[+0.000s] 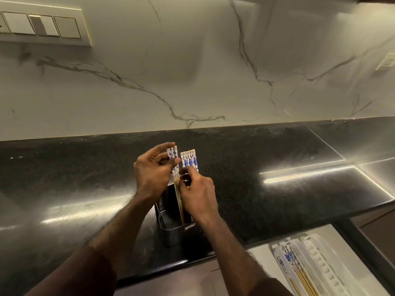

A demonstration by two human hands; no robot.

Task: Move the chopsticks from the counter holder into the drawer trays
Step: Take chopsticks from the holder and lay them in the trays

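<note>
A dark rectangular holder (pixel 173 233) stands near the front of the black counter. Chopsticks with blue-and-white tops and wooden shafts rise out of it. My left hand (pixel 152 174) pinches three chopsticks (pixel 172 157) near their tops, and their shafts still reach down into the holder. My right hand (pixel 197 197) grips the shafts of several other chopsticks (pixel 189 160) just right of them. At the lower right an open drawer holds white trays (pixel 320 263), and several chopsticks (pixel 297 272) lie in the left tray.
The black counter (pixel 256 189) runs across the view with a marble backsplash behind. A switch panel (pixel 42 25) is on the wall at upper left and a socket (pixel 386 61) at far right. The drawer's dark edge (pixel 363 242) juts out at lower right.
</note>
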